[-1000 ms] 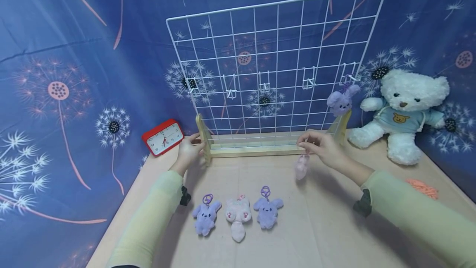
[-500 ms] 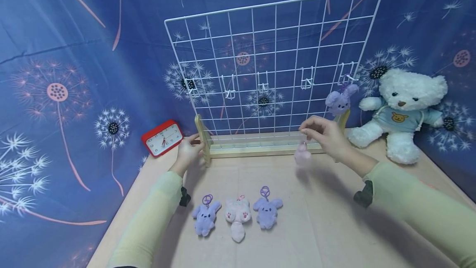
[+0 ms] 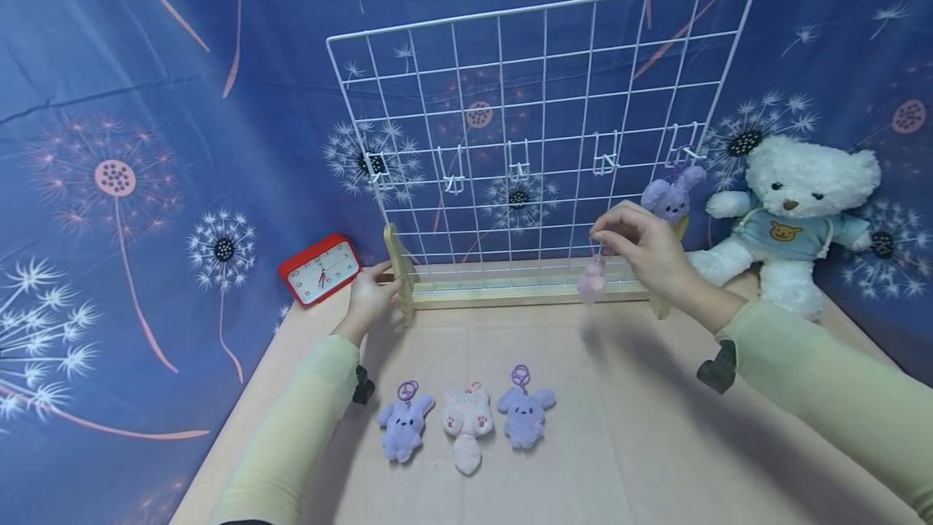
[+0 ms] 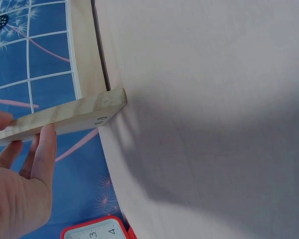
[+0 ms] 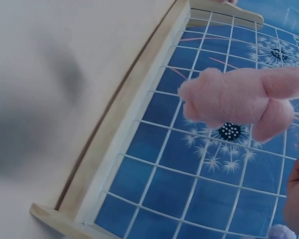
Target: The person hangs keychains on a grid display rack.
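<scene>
My right hand point(image 3: 641, 248) pinches the ring of a pink plush keychain point(image 3: 592, 280), which dangles in front of the lower part of a white wire grid rack point(image 3: 544, 113). In the right wrist view the pink plush point(image 5: 234, 97) shows its fuzzy body and long ears. My left hand point(image 3: 370, 294) grips the rack's left wooden foot point(image 4: 65, 115), thumb on one side and fingers on the other. Several white hooks point(image 3: 519, 170) line the grid. From the rightmost one hangs a purple plush keychain point(image 3: 666, 197), partly behind my right hand.
Two purple plush keychains point(image 3: 402, 428) lie on the table point(image 3: 568, 476), with a pale pink-white plush keychain point(image 3: 467, 420) between them. A red clock point(image 3: 321, 270) stands left of the rack. At the right a white teddy bear point(image 3: 794, 221) in a blue top sits against the backdrop.
My right hand has risen toward the hooks, lifting the pink plush keychain higher before the grid. The left hand stays on the wooden foot.
</scene>
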A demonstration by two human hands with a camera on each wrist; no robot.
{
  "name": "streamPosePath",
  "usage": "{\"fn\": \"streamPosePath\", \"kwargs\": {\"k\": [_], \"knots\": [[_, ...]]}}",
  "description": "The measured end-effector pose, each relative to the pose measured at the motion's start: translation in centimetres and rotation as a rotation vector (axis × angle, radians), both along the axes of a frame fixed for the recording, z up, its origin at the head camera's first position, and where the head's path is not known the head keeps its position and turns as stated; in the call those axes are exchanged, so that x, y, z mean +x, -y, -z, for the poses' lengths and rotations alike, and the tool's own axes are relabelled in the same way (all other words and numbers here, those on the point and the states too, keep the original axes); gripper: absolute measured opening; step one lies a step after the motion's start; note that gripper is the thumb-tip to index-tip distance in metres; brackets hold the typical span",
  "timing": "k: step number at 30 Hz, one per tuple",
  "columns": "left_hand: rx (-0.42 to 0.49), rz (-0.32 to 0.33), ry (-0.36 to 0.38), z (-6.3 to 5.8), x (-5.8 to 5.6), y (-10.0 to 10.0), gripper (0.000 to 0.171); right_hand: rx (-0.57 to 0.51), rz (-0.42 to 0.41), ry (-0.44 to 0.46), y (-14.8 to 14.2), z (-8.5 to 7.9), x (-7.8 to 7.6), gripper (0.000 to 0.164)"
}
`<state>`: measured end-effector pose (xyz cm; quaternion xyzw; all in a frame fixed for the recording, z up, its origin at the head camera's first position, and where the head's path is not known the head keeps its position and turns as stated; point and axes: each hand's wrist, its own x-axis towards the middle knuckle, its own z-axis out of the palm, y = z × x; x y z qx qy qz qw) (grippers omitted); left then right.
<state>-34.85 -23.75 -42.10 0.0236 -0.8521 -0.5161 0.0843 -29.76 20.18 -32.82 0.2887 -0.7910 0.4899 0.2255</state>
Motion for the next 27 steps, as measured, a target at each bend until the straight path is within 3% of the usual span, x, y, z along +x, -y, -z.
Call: {"fn": "streamPosePath", "kwargs": {"k": [10,17,27], "knots": [[-0.006,-0.002,-0.01,0.0,-0.1,-0.1,0.052,-0.017,0.044,-0.038,0.0,-1.8,0.1,0.011],[-0.01,0.007,-0.057,-0.1,0.1,-0.2,0.052,-0.052,0.105,-0.079,0.1,-3.2,0.1,0.009],[-0.009,-0.016,-0.018,0.0,0.0,-0.1,0.051,-0.067,0.167,-0.055,0.3,-4.5,-0.2,0.011]]}}
